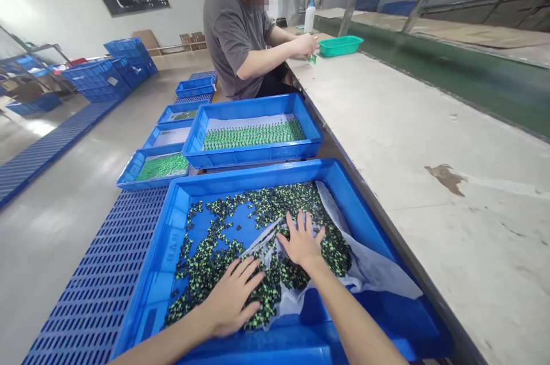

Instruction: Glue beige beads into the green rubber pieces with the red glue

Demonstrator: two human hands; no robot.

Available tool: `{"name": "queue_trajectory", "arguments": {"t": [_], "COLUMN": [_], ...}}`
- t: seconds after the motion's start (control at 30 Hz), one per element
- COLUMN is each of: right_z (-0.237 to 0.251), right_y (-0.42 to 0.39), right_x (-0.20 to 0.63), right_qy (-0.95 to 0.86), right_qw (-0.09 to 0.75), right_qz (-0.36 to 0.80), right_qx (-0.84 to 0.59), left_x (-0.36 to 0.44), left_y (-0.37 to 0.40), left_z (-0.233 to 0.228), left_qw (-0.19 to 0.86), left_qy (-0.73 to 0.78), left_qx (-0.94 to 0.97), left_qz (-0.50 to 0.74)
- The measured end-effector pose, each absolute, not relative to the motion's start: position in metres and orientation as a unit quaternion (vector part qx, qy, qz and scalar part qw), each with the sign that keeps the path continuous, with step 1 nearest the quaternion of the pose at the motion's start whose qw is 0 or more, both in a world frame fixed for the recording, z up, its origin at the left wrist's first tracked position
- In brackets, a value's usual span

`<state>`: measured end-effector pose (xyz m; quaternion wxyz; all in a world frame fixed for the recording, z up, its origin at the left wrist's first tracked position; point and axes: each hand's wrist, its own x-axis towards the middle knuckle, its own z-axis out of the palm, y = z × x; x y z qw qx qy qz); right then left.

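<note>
A large blue tray (172, 222) in front of me holds a heap of small black-and-green parts (223, 227), some lying on a clear plastic bag (369, 267) spread in the tray. My left hand (230, 299) rests flat on the parts at the near left, fingers spread. My right hand (301, 242) lies palm down on the parts over the bag, fingers apart. Neither hand grips anything.
A second blue tray (253, 153) with rows of green parts sits beyond mine; more blue trays (141, 173) lie on the floor to the left. A long worktable (429, 141) runs along the right. A seated person (244, 32) works there beside a small green tray (339, 45).
</note>
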<state>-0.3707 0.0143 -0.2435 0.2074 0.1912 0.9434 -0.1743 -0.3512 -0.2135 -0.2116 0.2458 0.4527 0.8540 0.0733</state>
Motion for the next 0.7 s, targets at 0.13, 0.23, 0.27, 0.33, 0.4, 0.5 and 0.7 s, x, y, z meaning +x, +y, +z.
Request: {"name": "queue_trajectory", "arguments": {"t": [0.13,0.23,0.27,0.33,0.4,0.5,0.7], "right_z": [-0.239,-0.227,-0.224,-0.218,-0.218,-0.224,-0.238], "right_y": [0.032,0.035,0.03,0.013,-0.008,-0.028,-0.005], "right_x": [-0.395,-0.391,-0.385,-0.369,-0.353,-0.343,-0.375], "right_qy": [0.941,0.945,0.948,0.951,0.945,0.933,0.932], "right_qw": [0.201,0.205,0.204,0.214,0.249,0.286,0.254], "right_qz": [-0.185,-0.189,-0.188,-0.187,-0.193,-0.202,-0.221], "right_qx": [0.199,0.172,0.157,0.121,0.09,0.082,0.135], "left_x": [-0.347,-0.383,-0.402,-0.441,-0.475,-0.497,-0.422], "left_y": [-0.238,-0.224,-0.214,-0.196,-0.185,-0.19,-0.245], "left_z": [-0.196,-0.198,-0.202,-0.212,-0.223,-0.235,-0.235], "left_qw": [0.254,0.214,0.193,0.151,0.121,0.108,0.177], "left_qy": [0.841,0.863,0.877,0.904,0.93,0.95,0.931], "left_qx": [0.474,0.452,0.434,0.395,0.343,0.289,0.318], "left_qz": [0.067,0.071,0.07,0.067,0.061,0.049,0.038]}}
